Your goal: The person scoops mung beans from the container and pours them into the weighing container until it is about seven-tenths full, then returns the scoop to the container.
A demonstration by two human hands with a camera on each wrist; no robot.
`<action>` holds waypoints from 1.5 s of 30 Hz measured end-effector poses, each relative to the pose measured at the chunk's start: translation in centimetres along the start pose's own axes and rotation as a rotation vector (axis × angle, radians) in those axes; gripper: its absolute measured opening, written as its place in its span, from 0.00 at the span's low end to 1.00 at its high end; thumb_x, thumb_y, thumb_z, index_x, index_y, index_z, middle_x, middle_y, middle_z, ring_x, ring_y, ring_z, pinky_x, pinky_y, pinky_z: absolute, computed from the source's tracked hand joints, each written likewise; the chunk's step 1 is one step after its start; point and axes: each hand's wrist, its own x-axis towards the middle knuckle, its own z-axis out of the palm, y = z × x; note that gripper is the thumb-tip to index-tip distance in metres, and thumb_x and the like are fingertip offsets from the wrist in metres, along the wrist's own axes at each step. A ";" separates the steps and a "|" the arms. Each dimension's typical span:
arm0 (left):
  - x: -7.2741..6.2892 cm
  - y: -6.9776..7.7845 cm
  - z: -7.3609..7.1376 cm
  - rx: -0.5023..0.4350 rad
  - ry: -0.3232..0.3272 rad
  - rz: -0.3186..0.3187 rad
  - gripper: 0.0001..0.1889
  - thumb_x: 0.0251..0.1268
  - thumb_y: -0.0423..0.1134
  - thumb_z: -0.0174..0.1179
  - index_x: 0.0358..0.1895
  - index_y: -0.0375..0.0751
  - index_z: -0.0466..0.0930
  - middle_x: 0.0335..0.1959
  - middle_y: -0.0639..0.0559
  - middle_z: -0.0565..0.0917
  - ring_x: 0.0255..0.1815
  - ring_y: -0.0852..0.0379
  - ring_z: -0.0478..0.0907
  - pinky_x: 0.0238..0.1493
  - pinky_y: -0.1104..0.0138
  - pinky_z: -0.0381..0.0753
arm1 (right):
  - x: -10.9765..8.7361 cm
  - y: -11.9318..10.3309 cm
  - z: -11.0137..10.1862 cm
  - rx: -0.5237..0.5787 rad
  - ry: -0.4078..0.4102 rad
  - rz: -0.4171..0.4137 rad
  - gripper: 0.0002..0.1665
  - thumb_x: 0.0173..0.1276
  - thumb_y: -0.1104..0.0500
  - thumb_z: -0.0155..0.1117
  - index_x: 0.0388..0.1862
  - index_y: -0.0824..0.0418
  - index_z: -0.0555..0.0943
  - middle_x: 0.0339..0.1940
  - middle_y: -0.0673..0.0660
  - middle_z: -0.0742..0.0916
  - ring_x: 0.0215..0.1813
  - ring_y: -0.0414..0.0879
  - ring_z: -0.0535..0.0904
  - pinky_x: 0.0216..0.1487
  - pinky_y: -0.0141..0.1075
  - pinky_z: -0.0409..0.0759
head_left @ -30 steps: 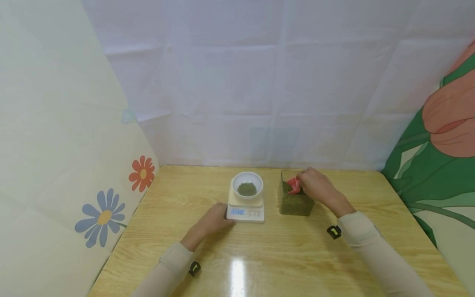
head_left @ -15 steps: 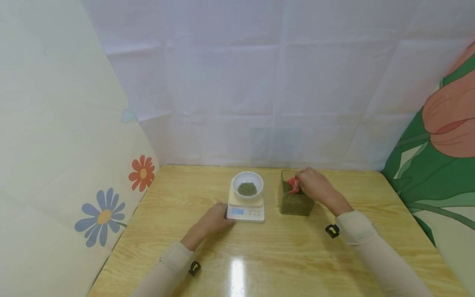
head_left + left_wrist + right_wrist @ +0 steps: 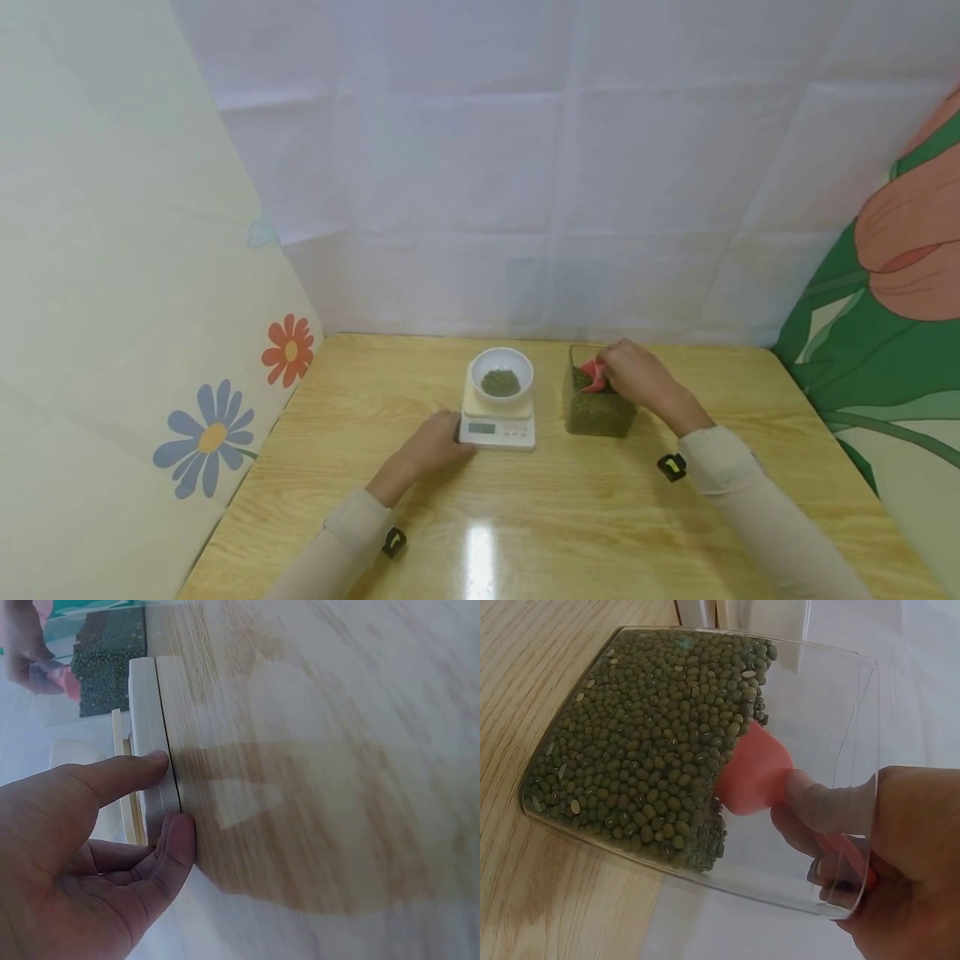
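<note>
A white kitchen scale [image 3: 517, 442] stands on the wooden table, with a white bowl [image 3: 517, 362] on its platform. A small heap of green mung beans [image 3: 499, 383] lies in the bowl. My left hand [image 3: 433, 442] holds the scale's near left corner between thumb and curled fingers. Right of the scale is a clear square container [image 3: 817, 667], over half full of mung beans [image 3: 637, 742]. My right hand [image 3: 639, 379] reaches into its opening and grips a pink scoop [image 3: 756, 772] by the handle. The scoop's front edge is sunk in the beans.
The wooden table [image 3: 540, 508] ends at a white cloth backdrop [image 3: 450, 275]. Flower-printed panels stand at the left [image 3: 135, 333] and right [image 3: 915, 400]. Small black tags with yellow marks hang near both cuffs.
The scale's display was lit blue with digits and is now dull grey. Both hands have stayed almost in place, the right with the scoop inside the container.
</note>
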 end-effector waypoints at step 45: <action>-0.5 0.1 -0.2 -0.040 -0.005 0.030 0.18 0.63 0.37 0.75 0.52 0.32 0.83 0.39 0.48 0.85 0.36 0.57 0.80 0.44 0.60 0.87 | -0.8 0.0 -0.6 0.022 0.039 -0.015 0.08 0.64 0.75 0.70 0.42 0.71 0.89 0.40 0.66 0.92 0.46 0.64 0.86 0.55 0.58 0.86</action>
